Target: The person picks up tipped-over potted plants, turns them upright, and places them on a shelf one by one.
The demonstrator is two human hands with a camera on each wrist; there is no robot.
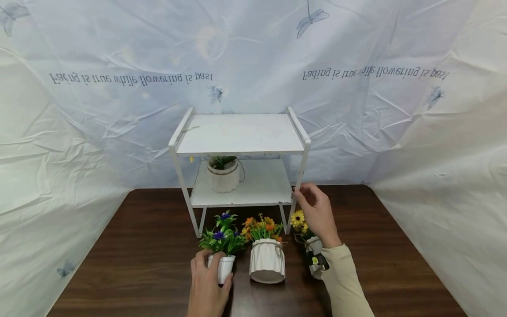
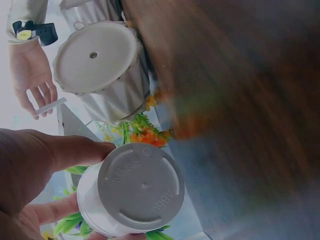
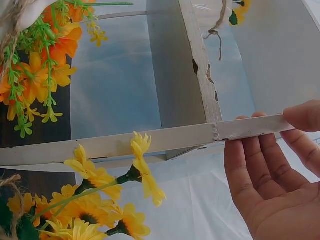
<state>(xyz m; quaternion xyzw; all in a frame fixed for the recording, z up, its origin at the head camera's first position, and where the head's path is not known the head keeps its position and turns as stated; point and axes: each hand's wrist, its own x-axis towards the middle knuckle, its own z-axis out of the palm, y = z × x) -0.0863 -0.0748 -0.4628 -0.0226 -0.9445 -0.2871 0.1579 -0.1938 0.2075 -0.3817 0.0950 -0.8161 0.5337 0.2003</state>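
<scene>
My left hand [image 1: 210, 281] grips a small white pot [image 1: 226, 267] of purple flowers [image 1: 219, 235] with green leaves. In the left wrist view the underside of this pot [image 2: 142, 187] faces the camera. With thumb and fingers, my right hand [image 1: 318, 213] pinches the front right leg [image 1: 299, 176] of a white two-tier shelf [image 1: 239, 134]. The right wrist view shows the thumb on one side of this leg [image 3: 175, 136] and the fingertips on the other. Between the hands, a white fluted pot [image 1: 267, 262] with orange flowers [image 1: 261, 226] lies tipped, its base toward me.
Another pot [image 1: 313, 246] with yellow flowers [image 1: 298, 219] lies below my right forearm, partly hidden by it. On the lower shelf board [image 1: 265, 180] stands a potted plant [image 1: 223, 178] with twine round it. The brown table [image 1: 130, 264] meets a white printed cloth [image 1: 253, 57] behind.
</scene>
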